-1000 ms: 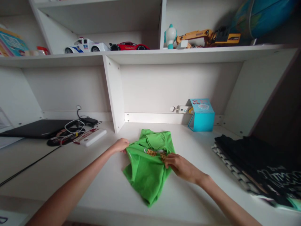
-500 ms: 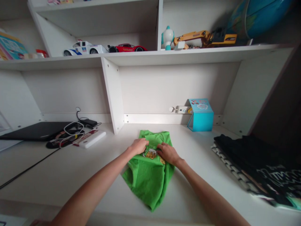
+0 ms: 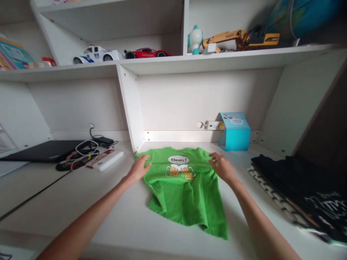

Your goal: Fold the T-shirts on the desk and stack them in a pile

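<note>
A green T-shirt lies spread on the white desk, with a "Cheers!" bubble and two beer mugs printed on its front. Its collar end points to the back wall, and the lower part is rumpled, with the hem slanting to the right. My left hand is at the shirt's left edge below the sleeve, thumb and fingers apart. At the right shoulder, my right hand has its fingers spread and slightly curled. Neither hand grips the cloth, though whether the fingertips touch it is hard to tell.
Folded dark clothes are stacked on the right. A blue desk calendar stands at the back beside a power strip. On the left lie a black laptop, tangled cables and a white box. Toys line the shelf above.
The bunched shirt has been opened out wide, so its whole print and both shoulders show. My hands have moved apart to its two sides and let go of the cloth.
</note>
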{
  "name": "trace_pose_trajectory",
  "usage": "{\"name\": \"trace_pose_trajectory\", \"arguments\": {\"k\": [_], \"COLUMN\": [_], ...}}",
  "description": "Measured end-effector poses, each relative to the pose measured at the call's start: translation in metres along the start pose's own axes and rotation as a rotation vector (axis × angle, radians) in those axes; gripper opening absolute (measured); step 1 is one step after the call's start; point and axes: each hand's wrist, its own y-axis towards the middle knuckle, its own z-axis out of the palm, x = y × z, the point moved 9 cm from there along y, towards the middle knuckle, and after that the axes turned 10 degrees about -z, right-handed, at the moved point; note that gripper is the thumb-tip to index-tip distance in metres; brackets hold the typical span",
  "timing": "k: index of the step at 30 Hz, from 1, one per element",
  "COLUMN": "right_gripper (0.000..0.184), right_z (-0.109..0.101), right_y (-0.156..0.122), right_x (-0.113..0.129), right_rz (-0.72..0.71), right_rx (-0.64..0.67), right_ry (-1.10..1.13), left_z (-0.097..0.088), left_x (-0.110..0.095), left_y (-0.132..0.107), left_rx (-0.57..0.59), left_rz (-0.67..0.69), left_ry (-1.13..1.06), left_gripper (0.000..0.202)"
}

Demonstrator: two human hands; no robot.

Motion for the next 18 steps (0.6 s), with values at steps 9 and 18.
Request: {"name": "trace_pose_trajectory", "arguments": {"k": [9, 18], "right_gripper": [0.072, 0.053], "right_z": [0.059, -0.003], "right_y": [-0.084, -0.087], "right_x": [0.065, 0.031], "right_rz": [-0.335, -0.269], "right_rx": [0.555, 0.695], "right_ry": [0.121, 0.328], "left_z": [0.003, -0.028], "left_x": [-0.069, -0.080], "left_y": [-0.132, -0.143], "left_rx": [0.632, 1.183], "left_rz": [0.426, 0.457], "left_ry": [-0.071, -0.143], "left_gripper": [0.018, 0.037]}}
